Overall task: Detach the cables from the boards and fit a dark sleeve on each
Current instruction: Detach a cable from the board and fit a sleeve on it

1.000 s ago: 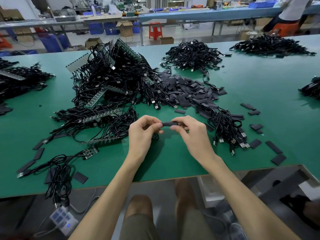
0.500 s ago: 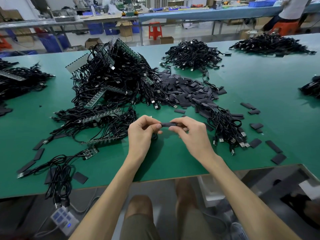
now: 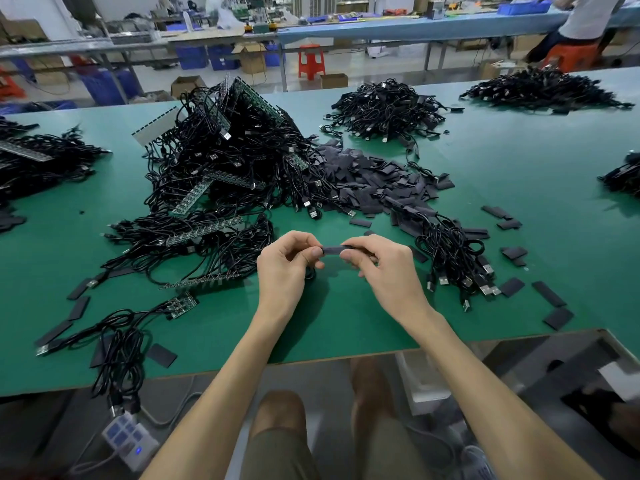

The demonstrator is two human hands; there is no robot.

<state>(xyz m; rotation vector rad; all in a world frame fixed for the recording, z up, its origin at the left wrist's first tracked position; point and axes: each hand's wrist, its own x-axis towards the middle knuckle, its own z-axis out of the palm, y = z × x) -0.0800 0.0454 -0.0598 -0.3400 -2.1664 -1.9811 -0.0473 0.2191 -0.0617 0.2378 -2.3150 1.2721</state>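
Head view: left hand (image 3: 287,265) and right hand (image 3: 381,268) pinch dark sleeve (image 3: 331,250) ends, fingers clamped. Sleeving step underway, probably. Next: slide sleeve along cable, steady alignment.

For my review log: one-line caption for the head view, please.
Left hand and right hand pinch a dark sleeve over the green table, cable-and-board heap and loose sleeves behind.

1. One dark sleeve (image 3: 331,250), short and flat, lies level, pinched at its ends by the left hand (image 3: 287,268) and right hand (image 3: 384,268).
2. Tangled black cables (image 3: 239,150) with silver plugs form a tall heap.
3. Long narrow boards (image 3: 204,231) lie among them, cables attached.
4. Loose sleeves (image 3: 374,181) are piled just right of the heap.
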